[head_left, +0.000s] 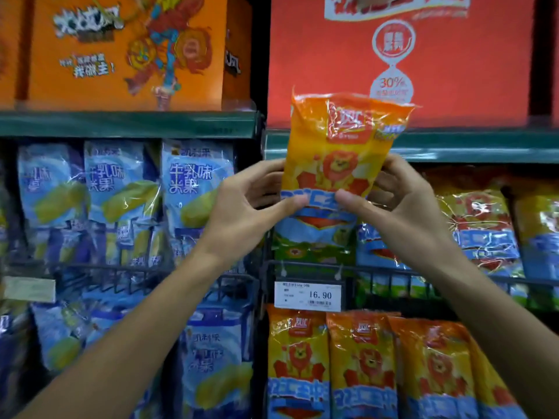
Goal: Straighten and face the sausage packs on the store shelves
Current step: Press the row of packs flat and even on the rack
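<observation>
Hands both hold one orange sausage pack [338, 152] upright, label outward, before the middle shelf [472, 146]: left hand [251, 204] and right hand [393, 204] each pinch its lower edge, likely squaring it to face. Three matching packs [363, 367] stand below.

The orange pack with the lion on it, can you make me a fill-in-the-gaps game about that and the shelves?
1. The orange pack is held by ____ hands, the left hand and the right hand.
2. The white price tag reads ____.
3. The packs left of the held one are mostly ____ in colour.

Missing words: two; 16.90; blue
</observation>
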A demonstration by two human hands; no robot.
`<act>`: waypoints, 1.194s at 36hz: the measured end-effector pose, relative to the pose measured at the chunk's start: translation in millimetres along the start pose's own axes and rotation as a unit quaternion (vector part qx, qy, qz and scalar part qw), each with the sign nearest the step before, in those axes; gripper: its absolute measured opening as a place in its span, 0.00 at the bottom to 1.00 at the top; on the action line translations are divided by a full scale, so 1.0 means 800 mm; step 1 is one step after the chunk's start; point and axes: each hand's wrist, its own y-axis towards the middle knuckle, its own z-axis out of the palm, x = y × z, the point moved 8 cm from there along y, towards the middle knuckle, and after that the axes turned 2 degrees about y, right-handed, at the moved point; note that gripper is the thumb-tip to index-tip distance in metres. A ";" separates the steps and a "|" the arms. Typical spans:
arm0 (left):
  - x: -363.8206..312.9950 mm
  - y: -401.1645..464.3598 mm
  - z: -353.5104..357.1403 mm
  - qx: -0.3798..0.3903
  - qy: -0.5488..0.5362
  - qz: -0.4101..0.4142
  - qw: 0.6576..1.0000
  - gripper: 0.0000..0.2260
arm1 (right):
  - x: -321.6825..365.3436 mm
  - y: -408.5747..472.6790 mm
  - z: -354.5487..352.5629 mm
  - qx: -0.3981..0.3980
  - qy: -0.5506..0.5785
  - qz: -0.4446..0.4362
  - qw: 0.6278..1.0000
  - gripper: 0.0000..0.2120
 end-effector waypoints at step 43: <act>0.123 0.003 0.029 0.065 0.168 -0.099 0.979 0.26 | -0.041 -0.008 0.022 -0.050 -0.520 -0.034 0.852 0.31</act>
